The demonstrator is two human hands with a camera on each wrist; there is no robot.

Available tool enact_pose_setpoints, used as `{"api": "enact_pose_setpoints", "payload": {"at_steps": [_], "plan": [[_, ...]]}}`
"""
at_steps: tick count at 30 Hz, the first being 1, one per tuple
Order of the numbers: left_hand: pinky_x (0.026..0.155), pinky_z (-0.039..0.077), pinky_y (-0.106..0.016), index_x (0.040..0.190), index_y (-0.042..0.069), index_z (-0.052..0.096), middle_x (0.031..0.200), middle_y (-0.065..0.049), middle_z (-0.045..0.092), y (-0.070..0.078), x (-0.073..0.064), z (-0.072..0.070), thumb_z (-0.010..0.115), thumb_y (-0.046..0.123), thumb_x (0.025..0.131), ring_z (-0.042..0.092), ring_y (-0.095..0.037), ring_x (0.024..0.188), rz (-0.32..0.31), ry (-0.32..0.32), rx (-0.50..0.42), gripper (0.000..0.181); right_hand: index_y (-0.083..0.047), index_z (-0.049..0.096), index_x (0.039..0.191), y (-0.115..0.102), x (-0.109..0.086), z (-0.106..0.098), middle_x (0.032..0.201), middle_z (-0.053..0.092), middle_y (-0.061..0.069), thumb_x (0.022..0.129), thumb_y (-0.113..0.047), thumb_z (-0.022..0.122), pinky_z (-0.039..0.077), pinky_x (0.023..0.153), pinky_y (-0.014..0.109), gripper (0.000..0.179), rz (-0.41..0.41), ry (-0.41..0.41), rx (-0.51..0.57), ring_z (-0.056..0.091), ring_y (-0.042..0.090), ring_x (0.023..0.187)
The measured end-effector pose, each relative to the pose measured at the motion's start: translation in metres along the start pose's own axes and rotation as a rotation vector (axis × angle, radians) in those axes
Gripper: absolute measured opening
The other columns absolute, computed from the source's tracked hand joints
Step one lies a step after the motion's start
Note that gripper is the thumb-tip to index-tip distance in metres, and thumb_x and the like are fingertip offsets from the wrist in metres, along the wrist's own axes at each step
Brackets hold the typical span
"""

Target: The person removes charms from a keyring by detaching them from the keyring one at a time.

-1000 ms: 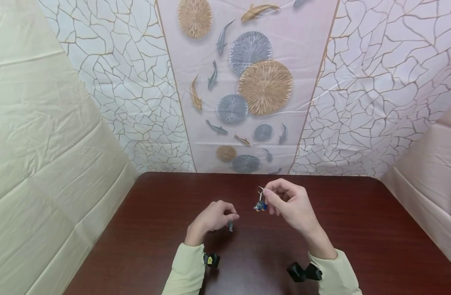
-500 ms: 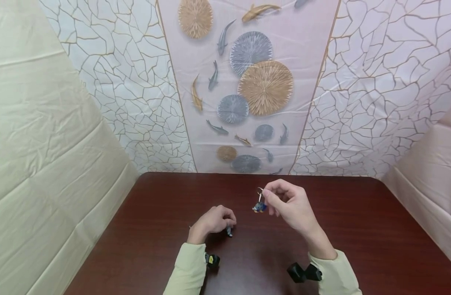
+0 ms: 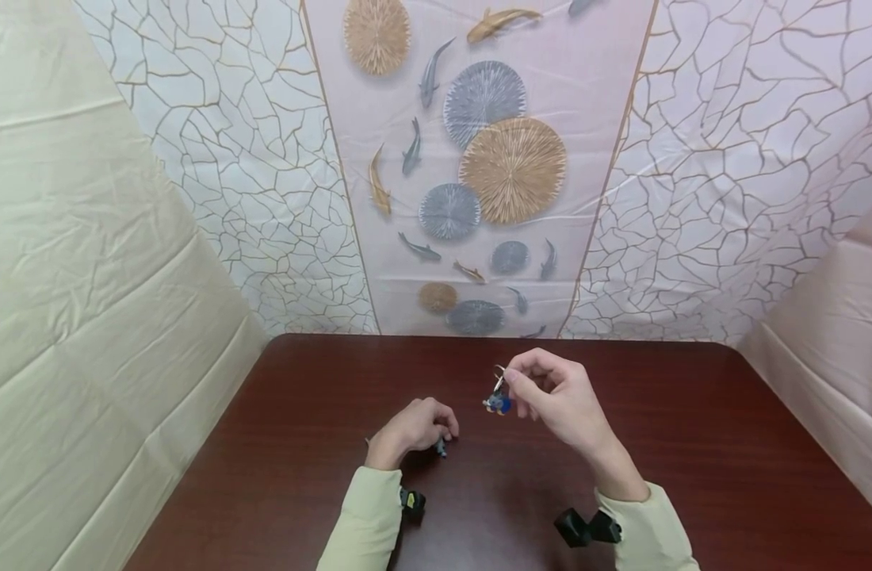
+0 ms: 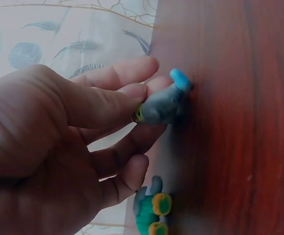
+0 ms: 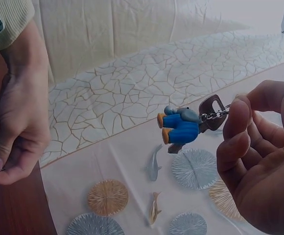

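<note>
Raised over the table, my right hand (image 3: 560, 396) pinches a keychain (image 3: 498, 404) by its metal ring end between thumb and fingers. From its short chain hangs a small grey animal figure in blue trousers (image 5: 186, 126) with orange feet, beside a dark tag (image 5: 210, 110). My left hand (image 3: 416, 424) is low at the tabletop. Its thumb and fingers pinch another small figure, grey with a light blue end (image 4: 160, 106), whose tip is right at the table surface. Below those fingers in the left wrist view sits a green figure (image 4: 149, 213) with orange-and-green feet.
The dark red-brown table (image 3: 322, 507) spreads under both hands. Patterned cloth (image 3: 479, 262) hangs behind its back edge, and plain cream cloth (image 3: 122, 317) slopes along the left side. Black wrist cameras (image 3: 588, 527) sit at both sleeves.
My left hand has moved slightly down and nearer to me with the grey figure. My right hand and the keychain have drifted slightly left and lower; both grips stay the same.
</note>
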State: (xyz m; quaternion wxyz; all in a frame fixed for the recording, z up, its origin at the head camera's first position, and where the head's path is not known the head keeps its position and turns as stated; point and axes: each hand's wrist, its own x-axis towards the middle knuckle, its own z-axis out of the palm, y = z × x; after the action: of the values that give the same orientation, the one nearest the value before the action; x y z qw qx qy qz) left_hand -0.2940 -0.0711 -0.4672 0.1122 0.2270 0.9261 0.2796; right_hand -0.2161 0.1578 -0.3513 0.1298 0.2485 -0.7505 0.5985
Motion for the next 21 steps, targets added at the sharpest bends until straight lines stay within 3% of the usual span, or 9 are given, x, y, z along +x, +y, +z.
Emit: {"api": "enact_pose_setpoints", "payload": {"at_steps": [6,11,16,21], "plan": [[0.066,0.045,-0.024,0.087,0.019,0.074,0.082,0.007,0.071,0.001,0.003,-0.001,0.061,0.005,0.093,0.055,-0.009,0.074,-0.006,-0.009,0.017,0.020,-0.002,0.065,0.094,0.002,-0.001,-0.001,0.067,0.061,0.010,0.092,-0.006,0.065,0.045,0.042,0.031,0.005,0.015,0.002,-0.011,0.054,0.017,0.048],[0.068,0.045,-0.026,0.094,0.019,0.072,0.083,0.007,0.068,0.001,0.005,-0.002,0.059,0.009,0.095,0.055,-0.010,0.073,-0.022,-0.003,0.025,0.016,-0.002,0.065,0.094,0.003,-0.001,-0.001,0.068,0.060,0.017,0.093,-0.008,0.065,0.044,0.042,0.031,0.006,0.021,0.000,-0.013,0.054,0.021,0.048],[0.066,0.048,-0.028,0.099,0.019,0.071,0.084,0.007,0.064,0.002,0.003,-0.006,0.057,0.019,0.099,0.056,-0.011,0.072,-0.057,0.053,0.038,0.014,-0.001,0.064,0.093,0.003,0.000,-0.001,0.067,0.060,0.016,0.093,-0.008,0.065,0.044,0.042,0.030,0.007,0.019,-0.006,-0.008,0.054,0.022,0.048],[0.071,0.048,-0.029,0.101,0.017,0.071,0.089,0.005,0.065,0.007,-0.003,-0.016,0.055,0.020,0.099,0.056,-0.011,0.074,-0.050,0.125,0.039,0.016,-0.003,0.065,0.094,0.005,0.001,-0.001,0.067,0.060,0.014,0.092,-0.005,0.064,0.044,0.042,0.030,0.003,0.019,-0.007,-0.007,0.053,0.028,0.049]]}}
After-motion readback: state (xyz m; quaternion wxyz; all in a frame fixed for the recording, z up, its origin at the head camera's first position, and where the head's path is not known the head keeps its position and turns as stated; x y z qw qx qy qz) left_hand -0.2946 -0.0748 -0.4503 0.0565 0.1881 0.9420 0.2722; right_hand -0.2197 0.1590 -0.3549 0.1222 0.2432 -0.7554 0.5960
